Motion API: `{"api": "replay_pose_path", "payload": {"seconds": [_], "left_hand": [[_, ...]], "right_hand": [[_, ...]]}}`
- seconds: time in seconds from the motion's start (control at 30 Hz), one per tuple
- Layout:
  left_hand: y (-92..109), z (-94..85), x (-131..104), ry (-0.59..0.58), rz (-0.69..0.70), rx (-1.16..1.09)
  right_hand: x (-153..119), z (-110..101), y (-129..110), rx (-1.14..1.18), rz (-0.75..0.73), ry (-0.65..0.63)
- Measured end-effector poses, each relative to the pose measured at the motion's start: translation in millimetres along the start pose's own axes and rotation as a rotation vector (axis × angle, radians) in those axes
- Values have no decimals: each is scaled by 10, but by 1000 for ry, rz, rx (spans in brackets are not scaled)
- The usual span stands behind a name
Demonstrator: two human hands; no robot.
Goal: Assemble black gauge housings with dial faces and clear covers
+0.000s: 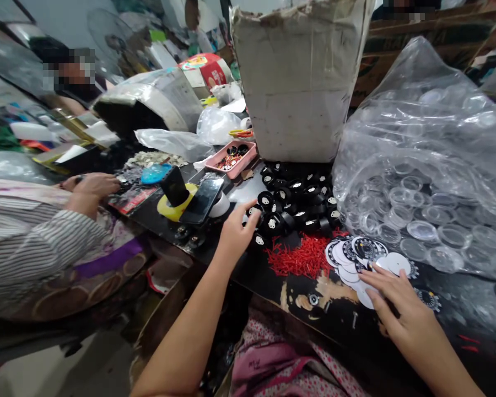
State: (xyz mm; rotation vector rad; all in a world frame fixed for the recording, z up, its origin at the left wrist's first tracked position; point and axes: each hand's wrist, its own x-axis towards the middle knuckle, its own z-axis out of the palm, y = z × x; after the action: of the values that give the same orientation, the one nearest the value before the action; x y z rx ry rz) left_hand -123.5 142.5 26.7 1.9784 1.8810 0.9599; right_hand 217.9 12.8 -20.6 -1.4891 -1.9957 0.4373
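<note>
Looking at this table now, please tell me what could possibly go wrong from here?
Loose red pieces lie right beside the round discs, so they might get mixed. The discs overlap, so the right hand could pick up several at once. A small screw-like part lies near the front edge of the table and might be knocked off.

Black round pieces (288,194) heaped together, and to their right overlapping flat discs (364,249), white or black-printed.
</note>
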Motion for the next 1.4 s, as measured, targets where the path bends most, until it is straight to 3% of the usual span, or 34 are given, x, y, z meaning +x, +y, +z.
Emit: {"api": "replay_pose_path", "payload": {"seconds": [0.07,0.17,0.27,0.37,0.47,0.53,0.6,0.7,0.8,0.9,1.03,1.1,1.2,1.4], "left_hand": [[55,11,-116,-71,93,11],[82,67,-93,-137,174,31],[127,72,-11,-123,189,43],[305,73,-156,-101,243,22],[576,160,-564,-326,493,-113],[732,258,-873,-520,567,-282],[832,366,-1134,-574,389,-483],[895,518,-1384,-579,-133,-885],[920,621,-1474,-646,-598,-1257],[940,656,-1458,-588,-867,-1406],[968,643,-1409,-507,-988,-1505],[994,643,-1411,-514,-1058,-1555],[1042,659,-1436,-568,-1125,-1598],[1047,667,-1446,-542,-1067,-1542]], "right_hand": [[18,0,-37,10,-14,3],[56,23,-133,52,-24,15],[77,28,-258,107,-25,0],[110,-13,-415,219,115,-34],[205,-59,-560,441,345,-157],[277,-61,-604,555,391,-241],[310,-43,-608,641,416,-269],[265,-12,-609,743,491,-223],[190,-25,-614,715,514,-212],[202,-146,-502,537,448,-264],[338,-416,-99,-95,475,-29],[394,-503,95,-292,520,-40],[419,-532,240,-297,522,-91],[396,-492,262,-339,384,-124]]}}
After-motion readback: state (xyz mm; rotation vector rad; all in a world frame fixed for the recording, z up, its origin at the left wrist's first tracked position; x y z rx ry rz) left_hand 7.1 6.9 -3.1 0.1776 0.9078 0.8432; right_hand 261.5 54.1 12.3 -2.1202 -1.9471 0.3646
